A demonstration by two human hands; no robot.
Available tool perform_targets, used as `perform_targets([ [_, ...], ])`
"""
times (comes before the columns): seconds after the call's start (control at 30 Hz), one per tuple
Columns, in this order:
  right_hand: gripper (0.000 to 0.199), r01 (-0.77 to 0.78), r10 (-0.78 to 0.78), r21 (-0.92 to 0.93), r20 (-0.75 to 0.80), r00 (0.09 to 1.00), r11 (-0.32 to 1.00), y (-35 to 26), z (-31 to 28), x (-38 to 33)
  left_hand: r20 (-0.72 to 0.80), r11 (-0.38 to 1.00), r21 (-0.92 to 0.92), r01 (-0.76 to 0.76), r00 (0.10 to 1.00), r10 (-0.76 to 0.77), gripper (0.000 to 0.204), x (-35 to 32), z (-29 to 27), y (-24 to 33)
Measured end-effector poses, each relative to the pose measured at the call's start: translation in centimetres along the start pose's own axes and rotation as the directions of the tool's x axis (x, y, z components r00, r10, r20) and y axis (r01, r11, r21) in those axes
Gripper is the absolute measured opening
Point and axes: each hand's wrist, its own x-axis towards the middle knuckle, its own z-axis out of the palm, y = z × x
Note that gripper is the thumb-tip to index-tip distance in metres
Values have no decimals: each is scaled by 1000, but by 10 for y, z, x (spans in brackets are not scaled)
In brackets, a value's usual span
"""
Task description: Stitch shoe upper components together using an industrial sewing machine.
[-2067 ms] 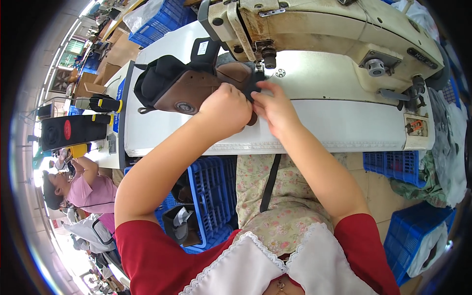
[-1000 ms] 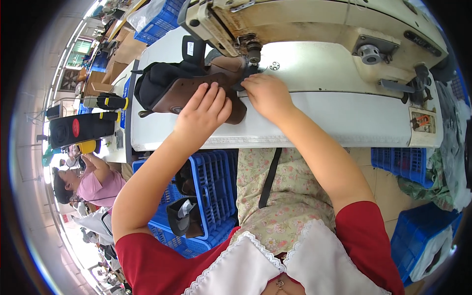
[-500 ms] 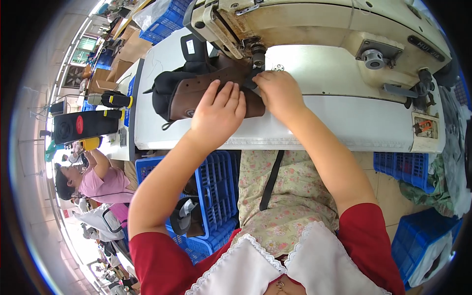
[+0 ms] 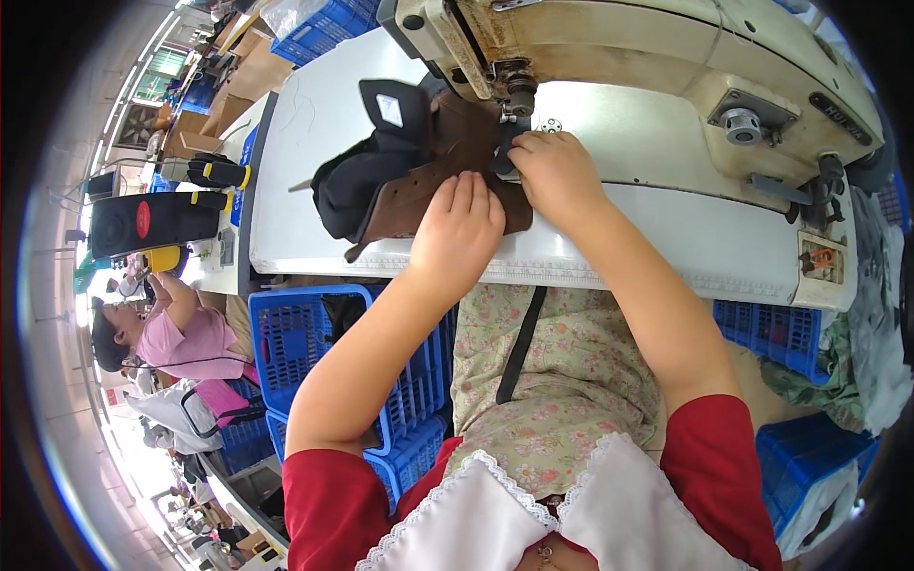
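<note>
A brown leather shoe upper (image 4: 405, 205) with a black lining and a black tongue (image 4: 395, 112) lies on the white sewing bed, one end beneath the presser foot (image 4: 519, 100) of a sewing machine (image 4: 619, 57). My left hand (image 4: 462, 228) rests flat on the leather, its fingers stretched out side by side; the thumb is hidden. Close to the presser foot, my right hand (image 4: 559, 176) has its fingertips bent down on the edge of the upper, gripping it. The needle tip cannot be made out.
Blue plastic crates (image 4: 309, 324) stand below the table at left, with another blue crate (image 4: 809, 466) at lower right. A black machine (image 4: 157, 226) stands on the neighbouring table, where a person in a pink shirt (image 4: 186, 333) works. A round metal dial (image 4: 741, 126) sits on the machine body.
The view has shifted slightly. The upper has turned a little at the presser foot, and its tongue leans differently. My left hand has slid rightward with the leather; my right hand stays by the presser foot.
</note>
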Motion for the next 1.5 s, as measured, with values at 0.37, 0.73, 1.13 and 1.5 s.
perform_targets([
  [0.37,13,-15,15,16,13,1000,1000,-1,-4,-1,28,994,-13,105,994,-105,40,-7,18,-8],
  [0.73,23,-4,12,-63,132,991,998,2,-10,-1,92,995,-102,15,996,-6,45,-1,24,-18],
  [1.13,35,-85,95,-89,116,989,992,1,-6,0,80,989,-145,3,997,9,36,20,29,-25],
  [1.5,38,-203,195,50,142,971,978,3,1,-3,-14,990,-141,18,1000,-20,31,22,40,-24],
])
